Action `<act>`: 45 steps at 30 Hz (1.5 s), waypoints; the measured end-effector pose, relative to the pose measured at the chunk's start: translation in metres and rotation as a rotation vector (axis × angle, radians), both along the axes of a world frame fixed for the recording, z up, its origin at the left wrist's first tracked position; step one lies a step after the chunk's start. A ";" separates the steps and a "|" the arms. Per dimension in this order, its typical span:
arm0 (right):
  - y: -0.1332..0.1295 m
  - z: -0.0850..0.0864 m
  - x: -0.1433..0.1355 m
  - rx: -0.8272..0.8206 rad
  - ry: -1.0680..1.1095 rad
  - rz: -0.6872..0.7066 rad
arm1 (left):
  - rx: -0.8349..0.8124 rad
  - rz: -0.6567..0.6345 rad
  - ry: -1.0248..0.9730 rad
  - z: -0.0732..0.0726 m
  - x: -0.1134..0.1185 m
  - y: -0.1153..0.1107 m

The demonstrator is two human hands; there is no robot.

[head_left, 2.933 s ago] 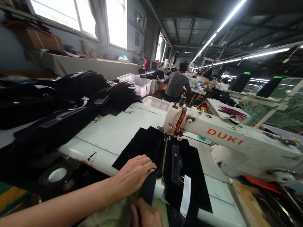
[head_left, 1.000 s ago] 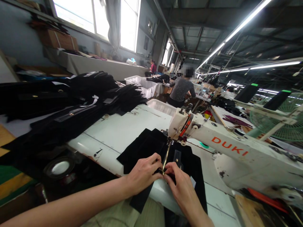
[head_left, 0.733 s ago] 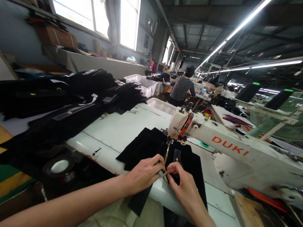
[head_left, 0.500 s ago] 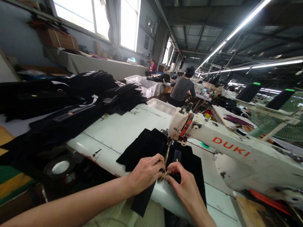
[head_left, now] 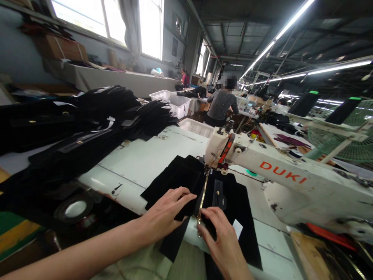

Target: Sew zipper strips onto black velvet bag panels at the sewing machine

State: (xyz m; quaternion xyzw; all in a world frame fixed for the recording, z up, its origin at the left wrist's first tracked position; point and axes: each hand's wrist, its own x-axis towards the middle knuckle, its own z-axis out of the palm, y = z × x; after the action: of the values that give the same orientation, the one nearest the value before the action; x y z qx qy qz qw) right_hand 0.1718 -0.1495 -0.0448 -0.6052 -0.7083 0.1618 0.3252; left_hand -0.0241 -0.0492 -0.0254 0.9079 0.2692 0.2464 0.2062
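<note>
Black fabric pieces [head_left: 239,206] lie under the needle area of a white sewing machine [head_left: 250,155]. A gold-toothed zipper [head_left: 204,194] runs from the presser foot toward me between the pieces. My left hand [head_left: 166,208] rests on the left-hand fabric, fingers stretched out and holding nothing. At the zipper's near end, my right hand [head_left: 220,237] has thumb and fingertips closed around the metal teeth. A dark strip with a gold stud [head_left: 218,193] sits on the right-hand fabric, and a small white label [head_left: 237,228] shows beside my right hand.
Black garment pieces [head_left: 87,124] are heaped along the left of the white table [head_left: 163,146]. White plastic bins [head_left: 171,103] stand beyond it. A person [head_left: 221,103] sits at another station ahead. Thread cones [head_left: 304,104] and a green fan [head_left: 340,136] are at right.
My left hand has let go of the zipper's near end and moved left onto the fabric, fingers extended. The zipper now lies straighter, and the white label has come into view.
</note>
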 end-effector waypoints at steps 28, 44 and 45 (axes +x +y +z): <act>-0.022 -0.025 -0.047 0.411 -0.348 -0.286 | -0.025 -0.022 -0.158 -0.019 -0.010 -0.007; 0.008 -0.053 -0.132 -0.193 0.943 -0.477 | 0.023 0.021 -0.236 0.012 -0.006 0.001; 0.007 -0.053 -0.132 -0.240 0.988 -0.436 | 0.044 -0.006 -0.226 0.014 -0.006 0.002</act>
State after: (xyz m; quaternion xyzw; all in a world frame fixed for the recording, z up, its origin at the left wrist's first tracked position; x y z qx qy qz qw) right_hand 0.0396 -0.1425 -0.0976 -0.6228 -0.3065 0.4352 0.5735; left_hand -0.0296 -0.0473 -0.0118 0.8795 0.2362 0.3524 0.2158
